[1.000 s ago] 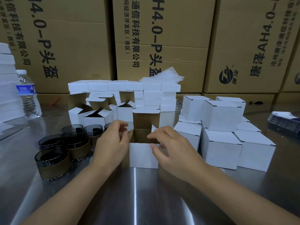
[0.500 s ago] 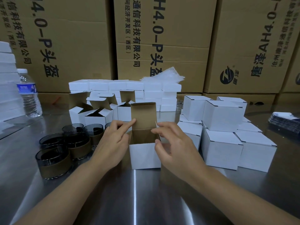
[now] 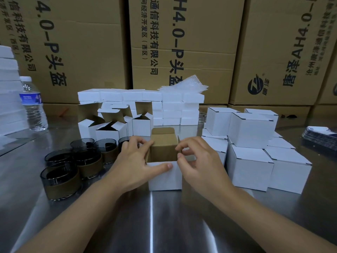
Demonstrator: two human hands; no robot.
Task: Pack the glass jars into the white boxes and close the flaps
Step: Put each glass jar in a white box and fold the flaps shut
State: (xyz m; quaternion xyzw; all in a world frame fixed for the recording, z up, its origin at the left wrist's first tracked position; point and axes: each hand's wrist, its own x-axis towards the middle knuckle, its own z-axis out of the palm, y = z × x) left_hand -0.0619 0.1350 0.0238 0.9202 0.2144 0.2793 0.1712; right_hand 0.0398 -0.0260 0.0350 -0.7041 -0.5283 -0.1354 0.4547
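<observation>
A small white box (image 3: pixel 165 178) stands in front of me on the steel table, its brown lid flap (image 3: pixel 163 145) tipped forward over the opening. My left hand (image 3: pixel 135 165) holds the box's left side, thumb lying across the front wall and fingers at the left side flap. My right hand (image 3: pixel 198 161) pinches the right side flap between thumb and forefinger. What is inside the box is hidden. Several dark glass jars (image 3: pixel 61 179) with brown bands stand in a cluster at the left.
Closed white boxes (image 3: pixel 251 167) are stacked at the right. Open white boxes (image 3: pixel 107 126) and flat stacks stand behind. A water bottle (image 3: pixel 32 105) is far left, dark cards (image 3: pixel 319 136) far right, and big brown cartons (image 3: pixel 182 42) line the back.
The lid flap, upright before, has come down toward the opening. Both hands shifted to the side flaps, and my left thumb moved onto the front wall.
</observation>
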